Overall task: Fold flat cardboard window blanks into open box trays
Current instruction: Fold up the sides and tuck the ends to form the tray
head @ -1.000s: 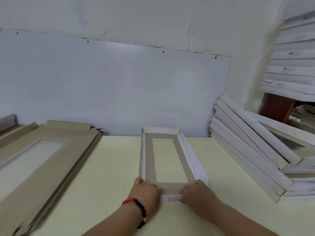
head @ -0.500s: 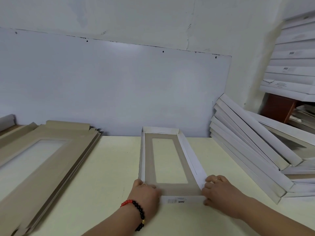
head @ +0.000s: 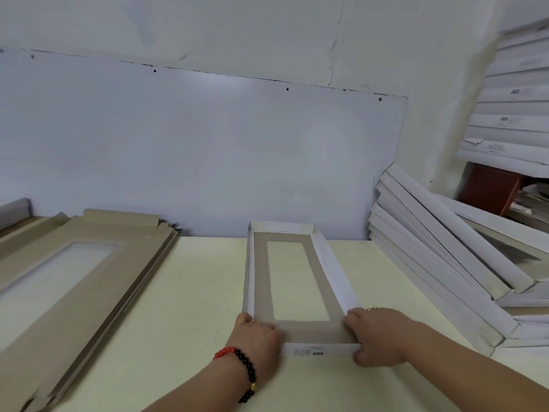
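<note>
A long cardboard window tray (head: 260, 269), grey-brown inside and white outside, lies lengthwise on the pale yellow table (head: 193, 292). Its left, right and far walls stand up. The white near flap (head: 319, 350) with a printed label lies low at the front. My left hand (head: 257, 337), with a bead bracelet on the wrist, grips the near left corner, fingers over the inside of the base. My right hand (head: 377, 334) grips the near right corner, thumb at the end of the near flap.
A stack of flat brown window blanks (head: 68, 281) lies on the left of the table. Several folded white trays (head: 445, 263) lean in a pile at the right, with more stacked high at the far right (head: 514, 114). A blue-grey wall panel backs the table.
My right hand slid from the middle of the near edge out to the near right corner and now closes on it. My left hand stayed at the near left corner.
</note>
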Available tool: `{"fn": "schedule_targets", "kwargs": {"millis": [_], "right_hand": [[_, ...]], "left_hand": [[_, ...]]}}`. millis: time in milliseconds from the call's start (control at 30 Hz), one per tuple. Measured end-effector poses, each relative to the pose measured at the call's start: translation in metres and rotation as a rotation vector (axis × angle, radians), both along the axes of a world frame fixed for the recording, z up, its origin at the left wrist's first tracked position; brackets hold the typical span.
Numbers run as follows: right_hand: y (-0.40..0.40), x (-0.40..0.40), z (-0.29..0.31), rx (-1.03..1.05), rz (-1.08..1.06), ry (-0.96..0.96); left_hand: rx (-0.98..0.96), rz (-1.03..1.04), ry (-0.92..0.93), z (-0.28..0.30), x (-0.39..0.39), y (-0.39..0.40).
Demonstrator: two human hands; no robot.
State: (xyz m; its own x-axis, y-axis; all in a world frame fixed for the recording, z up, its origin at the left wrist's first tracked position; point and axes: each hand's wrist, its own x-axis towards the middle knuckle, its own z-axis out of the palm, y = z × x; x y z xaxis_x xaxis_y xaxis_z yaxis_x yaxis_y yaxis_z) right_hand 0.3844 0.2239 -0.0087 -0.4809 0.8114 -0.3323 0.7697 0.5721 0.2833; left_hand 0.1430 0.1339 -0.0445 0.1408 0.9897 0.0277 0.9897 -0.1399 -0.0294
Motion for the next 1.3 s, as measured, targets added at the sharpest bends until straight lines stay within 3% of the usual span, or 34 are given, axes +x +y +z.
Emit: {"fn": "schedule_targets", "kwargs": {"millis": [233,400,667,833,900,1000,1133,1233,1300], "right_hand": [[0.011,-0.011,0.004,0.047,-0.042,-0.093],[0.0,-0.019,0.0,0.057,-0.035,-0.021],[-0.011,-0.012,-0.01,0.125,0.082,-0.012],[-0.024,-0.019,-0.015,0.325,0.262,-0.089],[-0.035,-0.032,-0.017,0.411,0.408,0.035],[-0.052,-0.061,-0.036,0.31,0.426,0.257],[-0.058,-0.085,-0.059,0.256,0.392,0.335],[-0.058,-0.085,-0.049,0.307,0.386,0.397],[-0.058,-0.086,-0.041,0.219,0.339,0.384]], "left_hand": [[-0.004,0.002,0.011,-0.001,0.0,0.002],[0.003,-0.011,0.025,-0.005,0.0,0.003],[0.035,-0.049,0.016,-0.016,-0.005,0.003],[0.03,-0.054,0.015,-0.02,-0.005,0.001],[0.019,-0.057,0.022,-0.02,-0.005,0.001],[-0.028,-0.069,0.037,-0.017,-0.001,0.002],[-0.099,-0.16,0.027,-0.006,-0.01,-0.003],[-0.077,-0.207,0.073,0.008,-0.038,-0.003],[-0.109,-0.204,0.108,0.017,-0.055,0.001]]}}
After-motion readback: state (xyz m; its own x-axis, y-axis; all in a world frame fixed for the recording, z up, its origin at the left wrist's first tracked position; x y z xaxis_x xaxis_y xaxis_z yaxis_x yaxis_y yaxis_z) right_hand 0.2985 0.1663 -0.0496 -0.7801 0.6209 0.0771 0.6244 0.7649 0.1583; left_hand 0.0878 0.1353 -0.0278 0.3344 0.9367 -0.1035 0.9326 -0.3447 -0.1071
